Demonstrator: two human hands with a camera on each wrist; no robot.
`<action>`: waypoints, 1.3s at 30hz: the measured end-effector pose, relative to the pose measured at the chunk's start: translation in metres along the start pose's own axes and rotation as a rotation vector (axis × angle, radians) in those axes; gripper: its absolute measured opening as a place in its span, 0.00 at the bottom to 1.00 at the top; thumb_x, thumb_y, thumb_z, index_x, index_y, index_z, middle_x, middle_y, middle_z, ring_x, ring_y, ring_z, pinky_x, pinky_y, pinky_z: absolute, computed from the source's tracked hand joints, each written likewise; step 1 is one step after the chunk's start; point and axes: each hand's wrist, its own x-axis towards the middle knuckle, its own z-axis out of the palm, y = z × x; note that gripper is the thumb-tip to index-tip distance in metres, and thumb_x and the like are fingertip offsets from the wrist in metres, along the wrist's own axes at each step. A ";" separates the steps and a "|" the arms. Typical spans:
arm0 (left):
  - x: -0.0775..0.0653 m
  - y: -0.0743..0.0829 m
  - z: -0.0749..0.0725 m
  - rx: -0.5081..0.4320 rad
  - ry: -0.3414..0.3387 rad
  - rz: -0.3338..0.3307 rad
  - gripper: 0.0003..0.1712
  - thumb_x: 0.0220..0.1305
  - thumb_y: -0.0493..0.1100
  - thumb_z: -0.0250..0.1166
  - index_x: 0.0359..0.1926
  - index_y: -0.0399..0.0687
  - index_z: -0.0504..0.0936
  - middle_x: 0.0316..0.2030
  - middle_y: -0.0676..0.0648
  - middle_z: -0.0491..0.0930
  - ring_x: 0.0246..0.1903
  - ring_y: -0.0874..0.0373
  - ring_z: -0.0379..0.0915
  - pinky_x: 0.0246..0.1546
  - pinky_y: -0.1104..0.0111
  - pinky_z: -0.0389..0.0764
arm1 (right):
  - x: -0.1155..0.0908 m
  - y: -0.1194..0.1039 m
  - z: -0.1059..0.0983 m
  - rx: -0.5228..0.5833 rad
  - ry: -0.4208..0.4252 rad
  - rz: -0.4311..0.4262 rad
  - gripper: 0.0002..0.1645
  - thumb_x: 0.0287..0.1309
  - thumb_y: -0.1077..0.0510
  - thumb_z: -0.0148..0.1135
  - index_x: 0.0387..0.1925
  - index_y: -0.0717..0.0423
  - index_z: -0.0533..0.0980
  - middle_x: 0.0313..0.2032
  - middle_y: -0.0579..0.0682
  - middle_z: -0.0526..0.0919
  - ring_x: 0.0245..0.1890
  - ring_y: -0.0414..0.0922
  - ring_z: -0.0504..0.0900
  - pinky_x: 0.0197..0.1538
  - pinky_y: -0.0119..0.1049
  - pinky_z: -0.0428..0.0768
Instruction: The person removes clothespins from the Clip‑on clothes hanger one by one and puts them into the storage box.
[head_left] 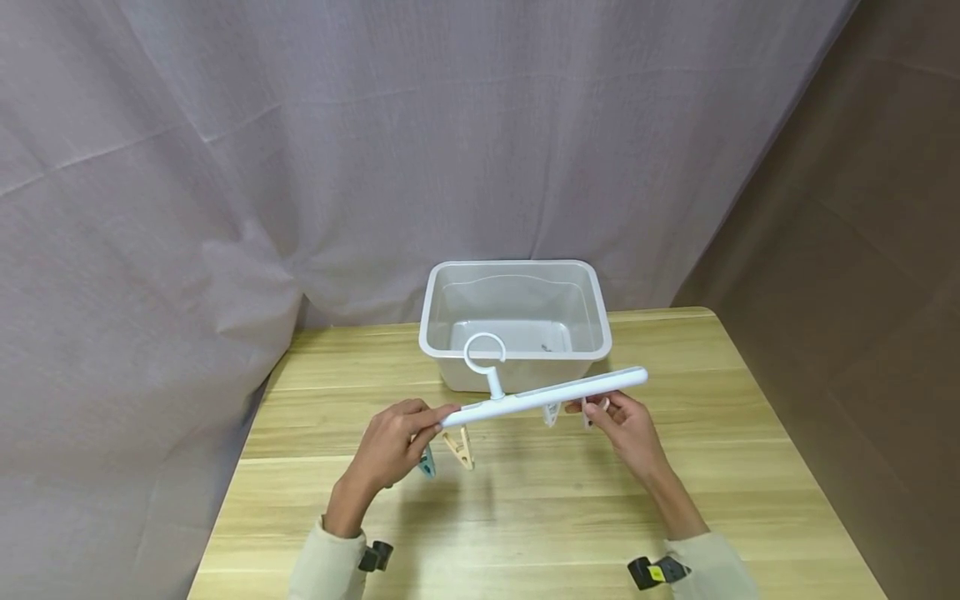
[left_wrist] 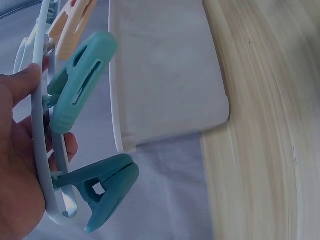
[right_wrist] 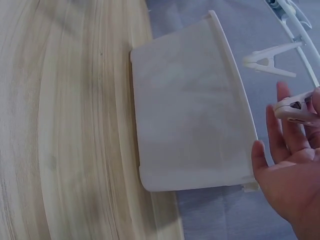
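Note:
A white clip hanger [head_left: 555, 395] with a ring-shaped hook [head_left: 468, 354] is held above the table, its right end tilted up in the head view. My left hand [head_left: 390, 443] grips the bar's left end. From that end hang two teal clothespins [left_wrist: 85, 82] and a cream clothespin [head_left: 461, 448]. Toward the right end dangles a white clothespin [right_wrist: 267, 60]. Beside it, my right hand [head_left: 632, 429] pinches a pale pinkish clothespin [right_wrist: 295, 107] between thumb and fingers, just under the bar. The bar hides part of the right fingertips in the head view.
Behind the hanger, a light grey plastic bin [head_left: 517, 355] stands at the table's back edge, with a small dark mark or scrap on its floor. The wood-grain table [head_left: 540, 517] meets a grey curtain [head_left: 480, 150] behind and a brown one [head_left: 855, 275] at right.

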 end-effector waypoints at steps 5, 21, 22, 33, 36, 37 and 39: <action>0.000 -0.001 0.000 0.008 0.005 0.006 0.22 0.61 0.36 0.70 0.57 0.54 0.86 0.27 0.55 0.77 0.23 0.65 0.64 0.23 0.72 0.69 | -0.001 0.000 -0.003 -0.007 -0.046 -0.002 0.12 0.73 0.66 0.54 0.47 0.74 0.77 0.37 0.57 0.84 0.38 0.41 0.83 0.42 0.31 0.79; 0.001 0.000 0.000 0.036 -0.002 0.010 0.22 0.59 0.35 0.72 0.55 0.51 0.87 0.27 0.53 0.78 0.22 0.65 0.63 0.21 0.71 0.68 | -0.003 -0.006 -0.004 -0.169 0.008 0.015 0.11 0.71 0.65 0.57 0.37 0.71 0.82 0.39 0.59 0.86 0.44 0.37 0.83 0.48 0.28 0.79; 0.001 0.000 0.000 0.035 -0.003 0.009 0.22 0.59 0.35 0.72 0.55 0.50 0.87 0.27 0.53 0.78 0.22 0.65 0.63 0.21 0.71 0.68 | -0.003 -0.007 -0.003 -0.204 0.033 0.006 0.11 0.70 0.66 0.58 0.35 0.70 0.82 0.39 0.59 0.86 0.44 0.36 0.83 0.47 0.28 0.79; 0.004 0.003 -0.001 0.053 -0.014 0.023 0.21 0.60 0.36 0.71 0.55 0.49 0.87 0.25 0.53 0.77 0.21 0.64 0.63 0.21 0.71 0.68 | -0.005 -0.008 0.008 -0.440 0.277 -0.263 0.16 0.51 0.78 0.69 0.17 0.61 0.76 0.33 0.61 0.86 0.39 0.37 0.83 0.42 0.20 0.75; 0.005 0.003 -0.001 0.056 -0.016 0.026 0.20 0.60 0.37 0.71 0.55 0.48 0.87 0.24 0.53 0.76 0.20 0.64 0.62 0.21 0.71 0.68 | -0.004 0.000 0.007 -0.533 0.334 -0.373 0.14 0.43 0.77 0.74 0.18 0.61 0.78 0.33 0.58 0.86 0.38 0.47 0.84 0.45 0.20 0.74; 0.005 0.003 -0.001 0.057 -0.017 0.027 0.20 0.60 0.37 0.71 0.55 0.48 0.87 0.24 0.53 0.77 0.20 0.64 0.62 0.21 0.71 0.68 | -0.004 0.001 0.007 -0.558 0.351 -0.402 0.12 0.42 0.76 0.75 0.21 0.62 0.80 0.33 0.57 0.86 0.38 0.50 0.83 0.45 0.20 0.73; 0.005 0.003 -0.001 0.061 -0.019 0.028 0.20 0.61 0.37 0.71 0.55 0.49 0.87 0.25 0.53 0.77 0.21 0.64 0.63 0.21 0.71 0.68 | -0.005 0.001 0.008 -0.601 0.377 -0.451 0.10 0.40 0.75 0.76 0.25 0.65 0.83 0.32 0.58 0.85 0.35 0.52 0.81 0.43 0.21 0.73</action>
